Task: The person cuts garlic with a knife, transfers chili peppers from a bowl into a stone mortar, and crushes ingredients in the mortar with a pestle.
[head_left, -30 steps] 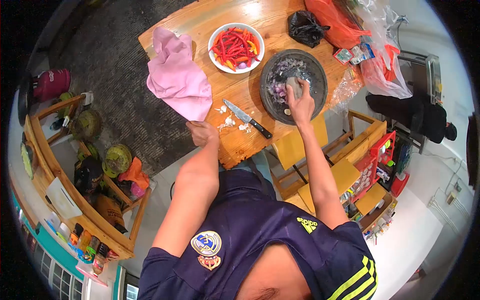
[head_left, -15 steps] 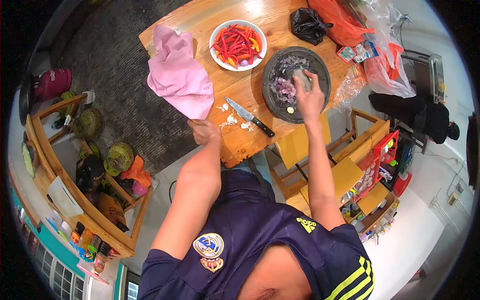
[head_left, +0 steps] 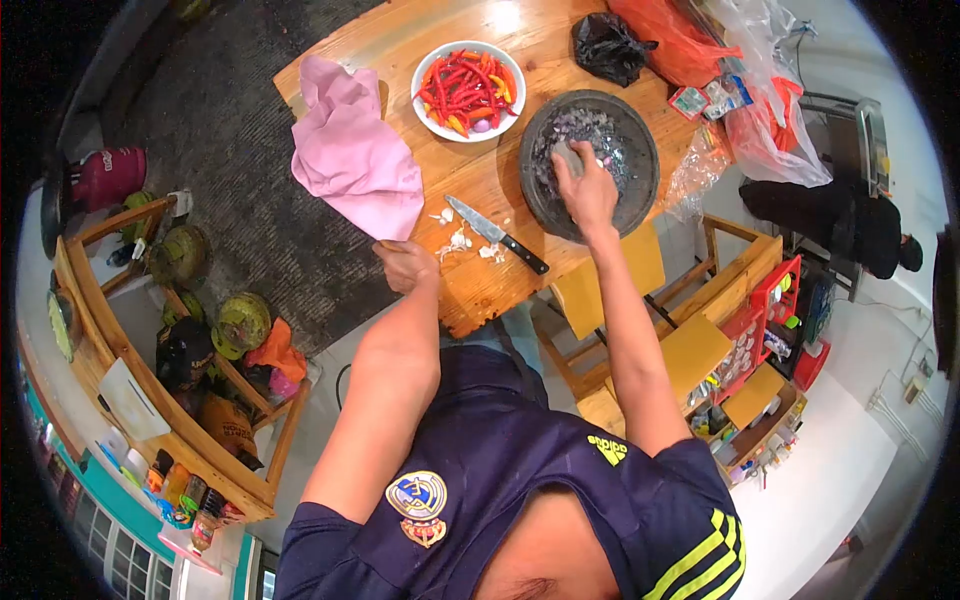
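My right hand point(head_left: 588, 190) is closed round a grey stone pestle point(head_left: 571, 158), pressing it down inside a wide dark stone mortar point(head_left: 533, 205). Crushed purple shallots point(head_left: 583, 122) lie in the mortar's bowl, partly hidden by the hand. At the table's left edge, my left hand point(head_left: 408, 266) is closed on the wood, touching the lower tip of a pink cloth point(head_left: 355, 150). Between the hands lies a knife point(head_left: 497, 233) with a black handle, beside garlic peelings point(head_left: 458, 240). A white bowl point(head_left: 418, 112) of red and orange chillies stands farther back.
A black plastic bag point(head_left: 612, 48), an orange bag point(head_left: 672, 45) and clear plastic wrapping point(head_left: 697, 172) lie at the table's right. Under the right forearm is a yellow stool point(head_left: 620, 280). Another person point(head_left: 850, 228) in dark clothing is at far right.
My right hand has moved left and slightly down in the mortar with the pestle, now covering the shallot pieces visible before. My left hand stays at the table edge.
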A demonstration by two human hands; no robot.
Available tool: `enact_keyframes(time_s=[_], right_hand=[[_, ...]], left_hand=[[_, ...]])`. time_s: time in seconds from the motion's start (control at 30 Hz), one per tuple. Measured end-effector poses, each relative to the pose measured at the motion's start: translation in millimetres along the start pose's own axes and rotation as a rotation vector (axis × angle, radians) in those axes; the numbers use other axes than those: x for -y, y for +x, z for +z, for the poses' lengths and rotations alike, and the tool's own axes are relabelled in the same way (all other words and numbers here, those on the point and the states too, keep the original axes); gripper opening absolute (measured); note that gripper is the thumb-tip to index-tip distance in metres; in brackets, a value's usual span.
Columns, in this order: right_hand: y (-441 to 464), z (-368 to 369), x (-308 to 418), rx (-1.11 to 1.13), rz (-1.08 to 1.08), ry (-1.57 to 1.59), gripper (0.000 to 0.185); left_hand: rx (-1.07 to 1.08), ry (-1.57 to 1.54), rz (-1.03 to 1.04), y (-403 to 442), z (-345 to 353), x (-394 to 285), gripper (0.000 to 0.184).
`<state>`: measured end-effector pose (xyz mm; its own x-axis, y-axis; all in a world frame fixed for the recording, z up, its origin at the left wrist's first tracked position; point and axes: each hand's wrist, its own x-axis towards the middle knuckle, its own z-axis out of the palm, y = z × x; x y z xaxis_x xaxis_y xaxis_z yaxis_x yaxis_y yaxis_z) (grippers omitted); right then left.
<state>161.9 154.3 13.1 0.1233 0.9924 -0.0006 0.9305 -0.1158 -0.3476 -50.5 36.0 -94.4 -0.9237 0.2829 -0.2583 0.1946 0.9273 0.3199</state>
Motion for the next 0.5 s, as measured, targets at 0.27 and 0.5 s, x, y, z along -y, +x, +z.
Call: enact_keyframes(time_s=[0.27, 0.5], right_hand=[[0, -1, -1, -0.016, 0.109, 0.107, 0.034], [25, -31, -6, 0.065, 0.153, 0.294, 0.039]], left_hand=[[0.051, 0.068, -0.01, -6, -19, -8, 0.038], [0.044, 0.047, 0.001, -5, -22, -10, 0.038]])
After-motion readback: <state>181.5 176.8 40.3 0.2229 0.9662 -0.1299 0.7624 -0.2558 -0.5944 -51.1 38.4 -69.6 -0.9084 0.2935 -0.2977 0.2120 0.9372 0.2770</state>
